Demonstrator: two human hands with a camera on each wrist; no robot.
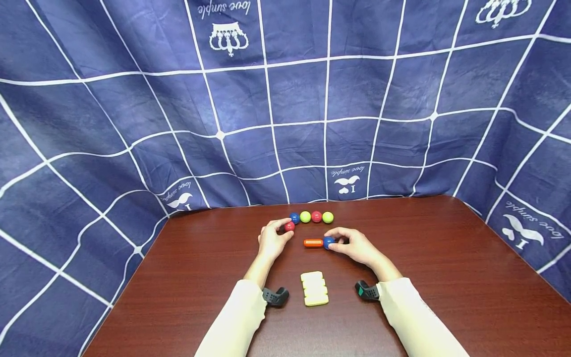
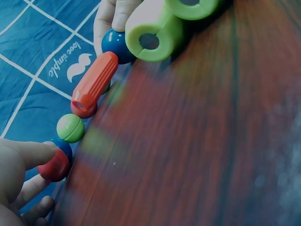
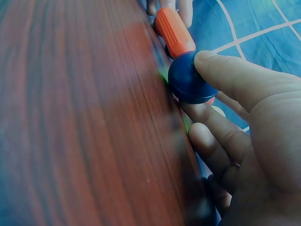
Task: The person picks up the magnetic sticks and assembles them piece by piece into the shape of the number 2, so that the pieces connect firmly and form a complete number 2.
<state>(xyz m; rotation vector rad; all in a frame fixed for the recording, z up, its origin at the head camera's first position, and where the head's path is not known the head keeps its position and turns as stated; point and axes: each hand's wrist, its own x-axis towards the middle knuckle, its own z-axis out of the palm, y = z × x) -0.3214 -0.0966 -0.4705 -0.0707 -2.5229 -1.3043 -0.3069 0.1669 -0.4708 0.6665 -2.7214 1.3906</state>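
Observation:
My left hand (image 1: pixel 273 240) pinches a red ball (image 1: pixel 290 226) between thumb and fingertips, in front of the left end of a row of balls. The same red ball (image 2: pixel 54 167) shows between the fingers in the left wrist view. To the right, my right hand (image 1: pixel 358 247) grips a blue ball (image 1: pixel 328 242) by thumb and fingers. An orange ribbed rod (image 1: pixel 313 243) lies end-on against that blue ball and points left, toward my left hand. In the right wrist view the blue ball (image 3: pixel 190 79) hides part of the fingers behind it.
At the back stand another blue ball (image 1: pixel 294 217), a yellow-green ball (image 1: pixel 305 216), a second red ball (image 1: pixel 316 216) and another yellow-green ball (image 1: pixel 327 217) in a row. Several yellow-green rods (image 1: pixel 314 288) lie side by side between my forearms on the brown table (image 1: pixel 200 287). A blue curtain (image 1: pixel 303 99) hangs behind.

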